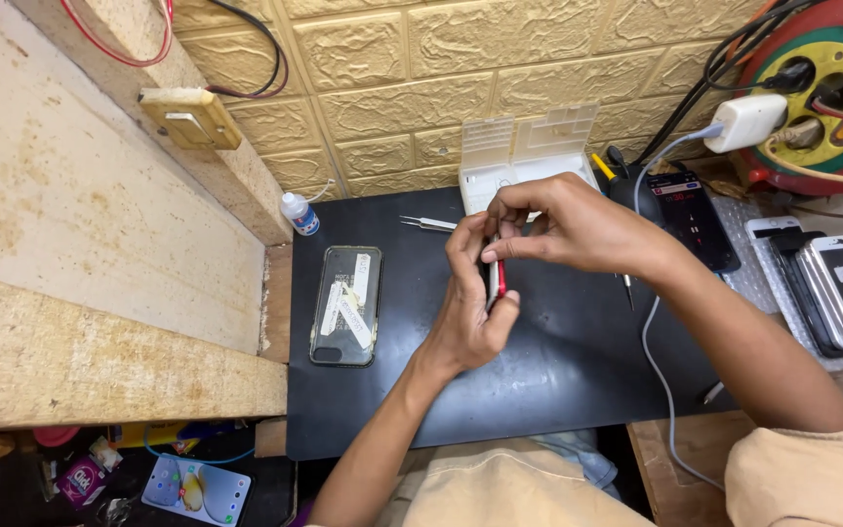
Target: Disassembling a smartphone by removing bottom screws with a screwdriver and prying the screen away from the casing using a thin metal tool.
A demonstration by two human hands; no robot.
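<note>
My left hand (470, 312) holds a thin red-edged phone (496, 279) upright on its side above the black work mat (558, 381). My right hand (568, 224) reaches in from the right and pinches the phone's upper edge with thumb and fingertips. Both hands meet over the middle of the mat. The phone's face is hidden, since it is seen edge-on.
A phone in a clear case (346, 304) lies face down on the mat's left. Tweezers (428, 223), a small glue bottle (300, 214) and a white parts box (529, 151) sit at the back. A meter (692, 220), stacked phones (836, 293) and a cable reel (822, 88) stand right.
</note>
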